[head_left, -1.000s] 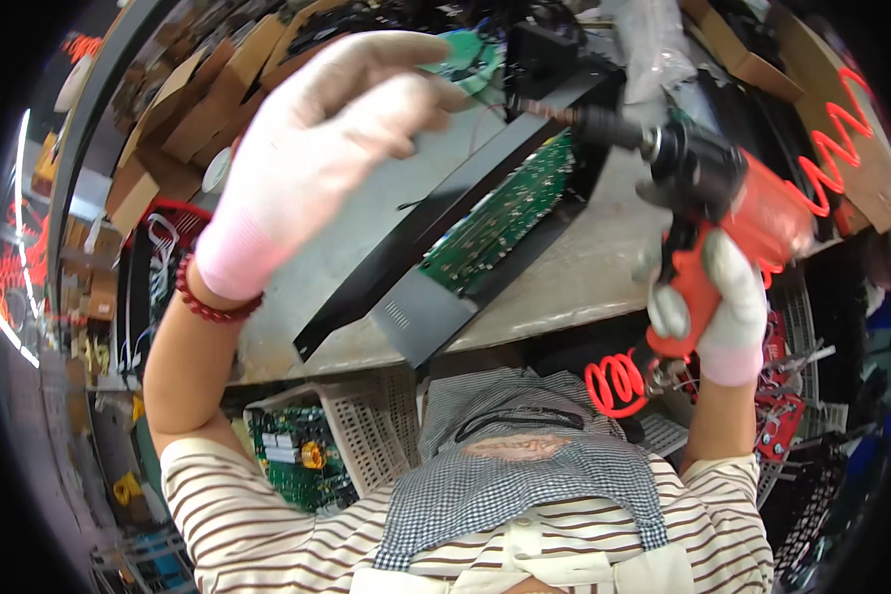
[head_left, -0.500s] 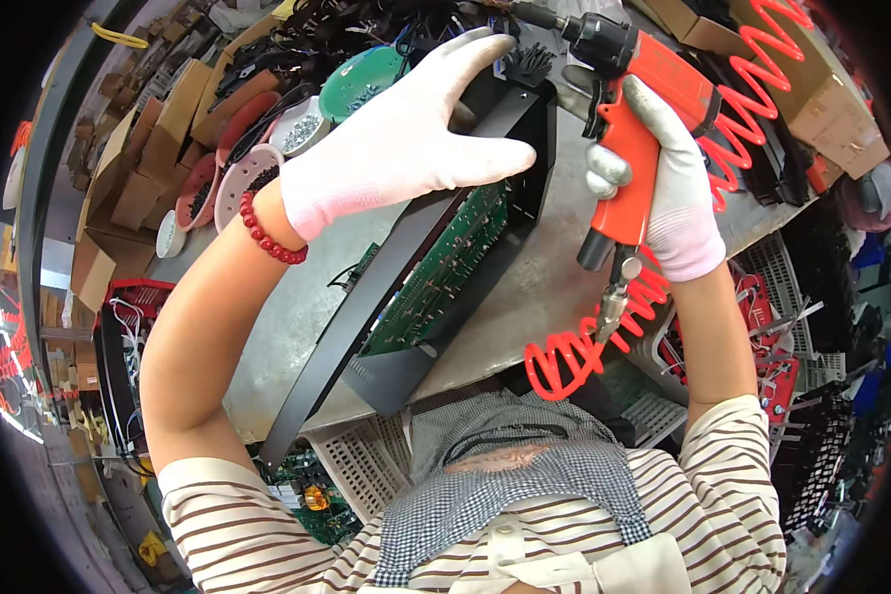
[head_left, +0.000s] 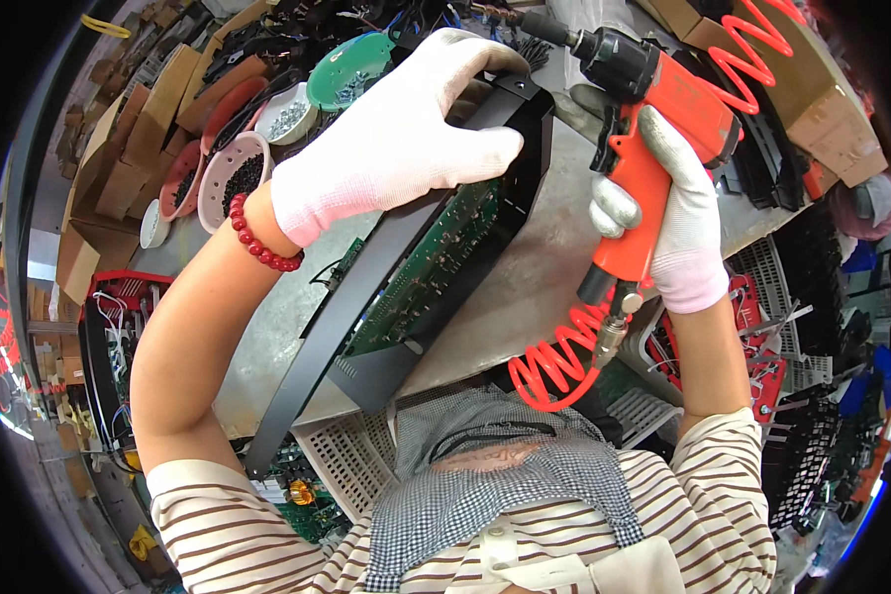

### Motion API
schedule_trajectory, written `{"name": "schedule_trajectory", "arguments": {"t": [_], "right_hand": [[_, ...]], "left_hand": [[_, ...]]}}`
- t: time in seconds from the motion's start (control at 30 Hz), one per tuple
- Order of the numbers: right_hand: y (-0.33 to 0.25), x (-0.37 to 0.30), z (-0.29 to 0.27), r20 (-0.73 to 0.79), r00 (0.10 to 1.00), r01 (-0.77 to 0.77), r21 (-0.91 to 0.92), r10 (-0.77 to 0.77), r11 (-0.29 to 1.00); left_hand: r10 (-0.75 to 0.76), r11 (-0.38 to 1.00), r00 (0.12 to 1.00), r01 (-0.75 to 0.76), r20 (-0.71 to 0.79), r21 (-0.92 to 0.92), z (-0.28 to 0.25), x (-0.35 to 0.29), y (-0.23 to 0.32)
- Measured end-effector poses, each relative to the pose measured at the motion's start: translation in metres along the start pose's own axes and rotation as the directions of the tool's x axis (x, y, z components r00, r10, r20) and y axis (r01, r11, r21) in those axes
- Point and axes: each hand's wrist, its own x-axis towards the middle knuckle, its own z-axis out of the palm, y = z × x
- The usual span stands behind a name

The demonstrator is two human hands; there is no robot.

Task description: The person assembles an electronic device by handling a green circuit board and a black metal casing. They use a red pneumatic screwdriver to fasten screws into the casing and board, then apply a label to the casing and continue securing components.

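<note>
In my gloved right hand (head_left: pixel 687 223) is a red and black pistol-grip pneumatic screwdriver (head_left: pixel 685 109), its nose aimed toward the far left. A coiled red air hose (head_left: pixel 554 366) hangs by the fitting under its handle. My gloved left hand (head_left: pixel 396 139) grips the far end of a long black metal housing (head_left: pixel 527 111), thumb on the near side and fingers bent over the top. The housing stands slantwise on the metal table, its near end by my left side. Inside it shows a green circuit board (head_left: pixel 421 272). The tool's tip is apart from the housing.
Beyond my left forearm stand a green bowl (head_left: pixel 329 84) of screws, a white bowl (head_left: pixel 285 114) and a pink bowl (head_left: pixel 230 178) of black screws. Cardboard boxes (head_left: pixel 99 213) sit at the left. A plastic crate (head_left: pixel 342 455) lies below the table's near edge.
My left hand has come down from above the housing and closed on its far end. The screwdriver has shifted slightly toward me. The housing and bowls sit a little further left in view.
</note>
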Motion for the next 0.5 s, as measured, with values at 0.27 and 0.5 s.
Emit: {"name": "schedule_trajectory", "arguments": {"t": [0.27, 0.5], "right_hand": [[-0.070, -0.019, -0.012, -0.058, 0.998, -0.045, -0.386, 0.024, 0.921], [-0.123, -0.024, 0.024, -0.014, 0.996, 0.033, -0.870, -0.092, 0.492]], "left_hand": [[0.019, 1.000, 1.000, -0.019, -0.005, 0.010, 0.001, 0.000, -0.004], [-0.037, 0.999, 0.999, 0.037, -0.020, 0.025, 0.002, 0.000, 0.001]]}}
